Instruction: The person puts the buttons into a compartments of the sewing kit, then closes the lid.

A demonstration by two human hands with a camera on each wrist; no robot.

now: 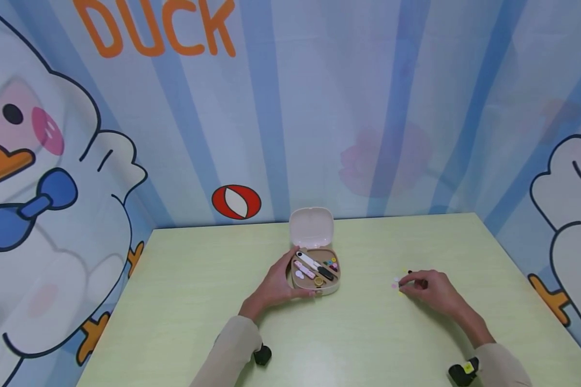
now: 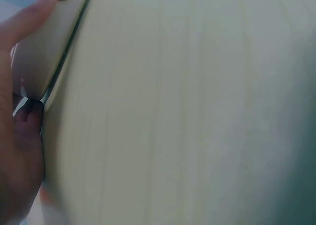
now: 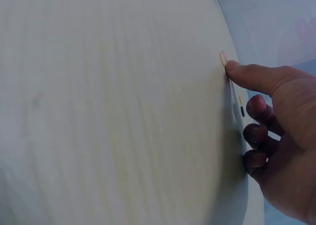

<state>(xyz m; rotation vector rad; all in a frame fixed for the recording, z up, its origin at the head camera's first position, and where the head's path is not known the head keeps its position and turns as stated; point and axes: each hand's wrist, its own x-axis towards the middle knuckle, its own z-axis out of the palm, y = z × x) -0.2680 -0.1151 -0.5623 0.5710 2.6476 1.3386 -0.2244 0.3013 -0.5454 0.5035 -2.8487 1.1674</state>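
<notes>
A small sewing-kit-like case (image 1: 330, 289), pale outside with a beige divided tray, sits on the table with its lid (image 1: 312, 228) raised. My left hand (image 1: 277, 280) grips its left side, thumb along the near edge. Inside lie a white-and-black pen-like tool (image 1: 314, 265), a pink slim piece (image 1: 304, 269), a gold ring-shaped piece (image 1: 318, 281), white discs (image 1: 299, 274) and several coloured bits (image 1: 331, 263). My right hand (image 1: 432, 289) reaches down at small scattered button-like discs (image 1: 394, 285), thumb and forefinger close together; I cannot tell whether a disc is between them.
The pale wooden-look table (image 1: 368, 344) ends at a blue striped curtain (image 1: 310, 107) with duck drawings. Behind the right fingertips lies a small black disc (image 1: 410, 272); a yellow disc (image 3: 222, 58) is right at the thumb tip in the right wrist view.
</notes>
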